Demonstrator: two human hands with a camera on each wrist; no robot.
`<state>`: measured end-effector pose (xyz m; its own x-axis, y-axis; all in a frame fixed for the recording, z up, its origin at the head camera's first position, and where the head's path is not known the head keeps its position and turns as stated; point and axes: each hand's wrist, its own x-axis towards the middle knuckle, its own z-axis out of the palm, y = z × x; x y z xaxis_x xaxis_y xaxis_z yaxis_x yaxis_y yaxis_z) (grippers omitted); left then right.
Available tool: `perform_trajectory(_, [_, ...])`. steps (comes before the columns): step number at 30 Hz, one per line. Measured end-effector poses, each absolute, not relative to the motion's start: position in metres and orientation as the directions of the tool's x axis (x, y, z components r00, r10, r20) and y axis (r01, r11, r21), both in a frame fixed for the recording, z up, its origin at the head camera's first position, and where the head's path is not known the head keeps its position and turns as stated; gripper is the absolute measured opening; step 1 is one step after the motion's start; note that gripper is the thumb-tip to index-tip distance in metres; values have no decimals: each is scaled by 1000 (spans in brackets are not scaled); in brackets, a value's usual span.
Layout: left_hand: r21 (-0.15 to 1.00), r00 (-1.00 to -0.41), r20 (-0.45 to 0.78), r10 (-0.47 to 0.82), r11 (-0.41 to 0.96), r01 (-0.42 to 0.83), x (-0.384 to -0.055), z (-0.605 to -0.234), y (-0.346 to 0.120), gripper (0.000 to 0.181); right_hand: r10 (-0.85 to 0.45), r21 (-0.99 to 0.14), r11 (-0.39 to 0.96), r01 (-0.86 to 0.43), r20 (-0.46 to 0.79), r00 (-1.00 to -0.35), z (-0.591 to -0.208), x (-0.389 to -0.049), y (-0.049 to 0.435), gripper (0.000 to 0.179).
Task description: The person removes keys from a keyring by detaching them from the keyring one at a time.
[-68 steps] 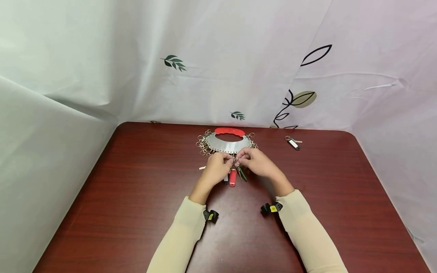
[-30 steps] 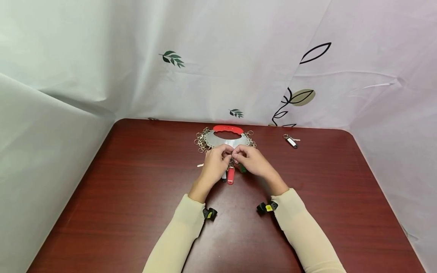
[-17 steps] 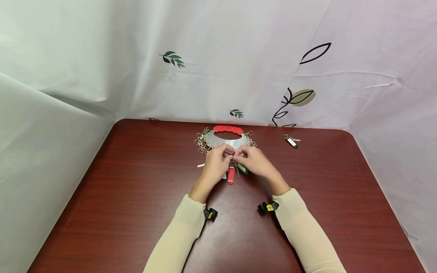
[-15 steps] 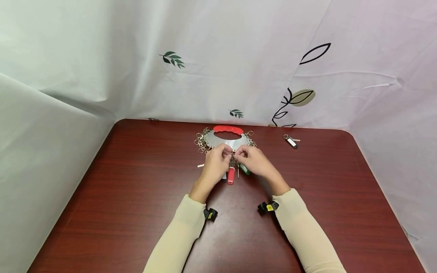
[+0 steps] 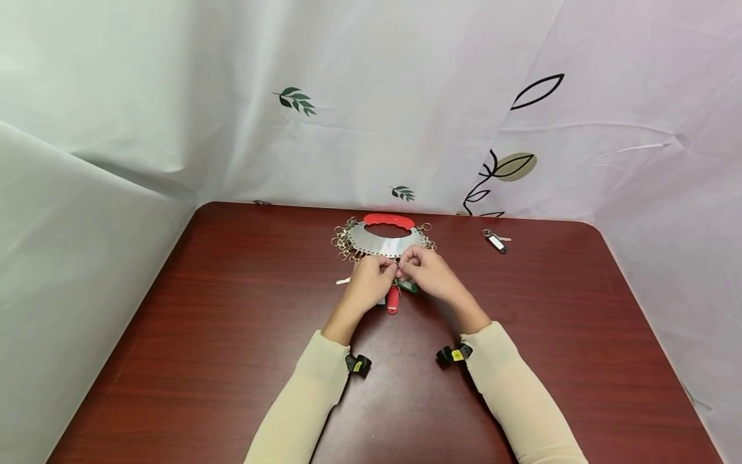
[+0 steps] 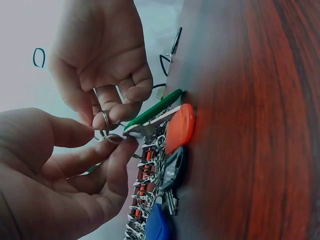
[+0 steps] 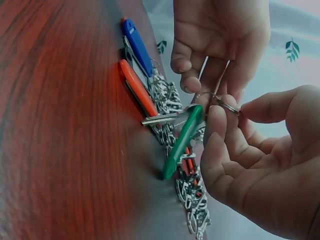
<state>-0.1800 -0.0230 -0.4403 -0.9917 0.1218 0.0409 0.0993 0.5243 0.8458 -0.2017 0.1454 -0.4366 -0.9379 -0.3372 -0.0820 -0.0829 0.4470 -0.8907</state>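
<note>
Hands meet at the near edge of a metal plate (image 5: 379,244), which lies toward the back of the tabletop (image 5: 203,348), red handle (image 5: 388,221) on its far side. Right hand (image 5: 435,274) — thumb and finger closed in a pinch on a small split ring (image 7: 229,107). Left hand (image 5: 368,283) pinches at the same ring, fingertips nearly touching those of the right. Green tag (image 7: 185,142) hangs just beside the fingers; red tag (image 5: 393,300) lies between the wrists. Blue tag (image 7: 136,47) near the red one. Clips (image 5: 344,242) with rings crowd the plate's left end. Loose key (image 5: 343,281) shows left of the left hand. Well apart, rightward: black tag (image 5: 496,243) with white label, ring and key.
</note>
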Motion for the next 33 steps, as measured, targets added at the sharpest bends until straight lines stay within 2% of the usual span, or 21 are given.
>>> perform_trajectory(6, [859, -996, 38, 84, 506, 76, -181, -443, -21, 11, -368, -922, 387, -2, -152, -917, -437, -201, 144, 11])
perform_trajectory(11, [884, -998, 48, 48, 462, 65, -182, -445, -20, 7, -370, -922, 387, 9, -165, -914, -438, -202, 143, 10])
perform_trajectory(17, [890, -999, 43, -19, 456, 30, -184, -448, -22, 5, -379, -900, 434, -46, -136, -915, -438, -201, 141, 10])
perform_trajectory(22, [886, -998, 43, -44, 463, 18, -184, -450, -23, 4, -331, -855, 514, -73, -118, -936, -438, -200, 142, 12])
perform_trajectory(29, [849, -991, 126, -39, 521, 88, -182, -447, -23, 4, -317, -767, 609, -201, -4, -948, -438, -201, 143, 21])
perform_trajectory(33, [827, -986, 165, -31, 548, 121, -181, -445, -23, 5, -300, -757, 621, -205, 13, -954, -438, -201, 142, 21])
